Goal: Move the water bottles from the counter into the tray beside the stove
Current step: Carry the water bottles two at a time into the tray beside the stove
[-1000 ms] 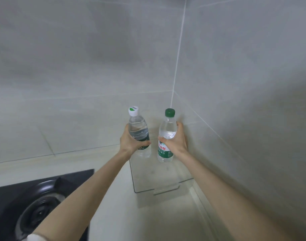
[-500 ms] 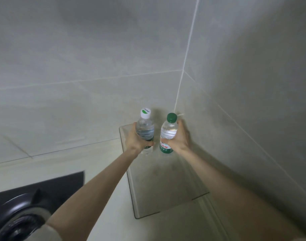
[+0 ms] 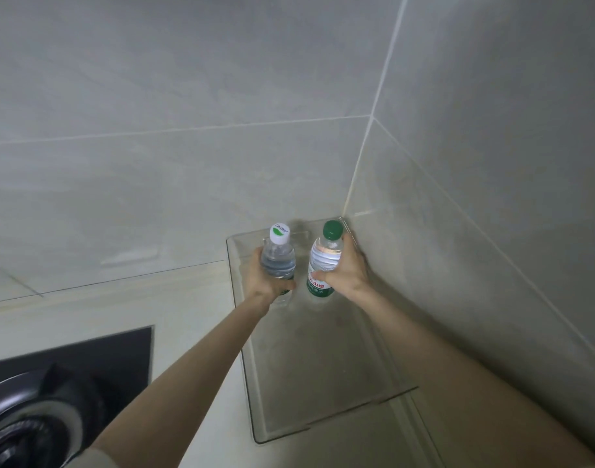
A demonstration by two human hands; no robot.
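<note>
Head view: white-capped bottle [image 3: 278, 256] gripped in left hand [image 3: 267, 278], green-capped bottle [image 3: 325, 258] in right hand [image 3: 345, 271], at tray [image 3: 323, 366] far end; set-down and release judged next.

You've brought both down — white-capped bottle [image 3: 278, 261] in your left hand [image 3: 267, 282], green-capped bottle [image 3: 325, 261] in your right hand [image 3: 345, 271] — lower into the clear tray [image 3: 323, 383], at its far end.

Two walls of large pale grey tiles meet in a corner: the back wall [image 3: 154, 96] and the right wall [image 3: 508, 130], with thin white grout lines between the tiles and down the corner joint [image 3: 373, 106]. Below runs a cream bench [image 3: 188, 319]. A black glass hob [image 3: 87, 359] is set into it at lower left, its round burner [image 3: 26, 420] blurred. The light is soft and dim, and the right wall is darker low down.
</note>
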